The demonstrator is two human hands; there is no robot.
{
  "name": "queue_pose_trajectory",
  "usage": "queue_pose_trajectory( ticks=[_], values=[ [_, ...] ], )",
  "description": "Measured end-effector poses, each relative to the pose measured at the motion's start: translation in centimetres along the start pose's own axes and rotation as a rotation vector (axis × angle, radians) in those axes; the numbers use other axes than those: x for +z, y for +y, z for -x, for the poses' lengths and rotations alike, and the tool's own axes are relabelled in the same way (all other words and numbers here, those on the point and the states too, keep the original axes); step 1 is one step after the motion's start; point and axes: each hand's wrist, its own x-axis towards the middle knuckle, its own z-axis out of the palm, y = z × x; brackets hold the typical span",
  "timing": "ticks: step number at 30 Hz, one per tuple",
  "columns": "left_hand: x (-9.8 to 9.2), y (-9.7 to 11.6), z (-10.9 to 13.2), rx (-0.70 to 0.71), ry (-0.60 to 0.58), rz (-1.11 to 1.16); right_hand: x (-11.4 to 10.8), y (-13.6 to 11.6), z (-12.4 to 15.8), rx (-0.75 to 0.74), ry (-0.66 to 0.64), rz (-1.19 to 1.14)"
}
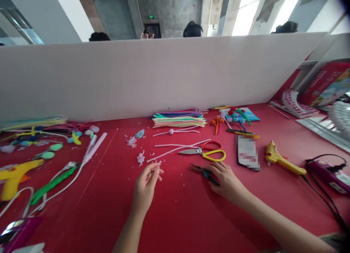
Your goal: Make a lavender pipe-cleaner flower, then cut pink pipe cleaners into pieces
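Note:
My right hand (225, 180) is closed round the dark handles of a pair of needle-nose pliers (201, 169), whose jaws point left, low over the red table. My left hand (147, 182) hovers to the left with curled fingers and thumb pressed near them; anything inside is hidden. Just beyond the hands, scissors (206, 151) with one red and one yellow loop lie beside two crossed pale pink pipe cleaners (169, 151). Farther back is a pipe cleaner with a small lilac ball (171, 131). Fuzzy clippings (140, 158) lie in small piles left of them.
A bundle of coloured pipe cleaners (179, 120) lies against the white partition (153, 74). On the right are a blurred-out phone-like object (248, 152), a yellow glue gun (284, 162) and a purple power strip (332, 174). A pink curling iron (94, 147) and another yellow glue gun (16, 176) are left.

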Motion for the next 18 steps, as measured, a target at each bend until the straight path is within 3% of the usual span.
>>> queue_pose_trajectory(
  ticks=[4, 8, 14, 18],
  values=[
    [0.0, 0.3, 0.2, 0.032, -0.037, -0.060, -0.8, 0.4, -0.9, -0.039, 0.089, 0.004],
    [0.1, 0.4, 0.4, 0.021, -0.059, -0.158, -2.2, 2.0, -5.1, -0.069, 0.183, 0.079],
    [0.1, 0.3, 0.3, 0.030, -0.068, -0.213, -1.3, 7.0, -13.2, -0.175, 0.072, 0.136],
    [-0.2, 0.1, 0.0, 0.026, -0.049, -0.225, -0.5, 7.2, -15.2, -0.224, 0.023, 0.164]
  ],
)
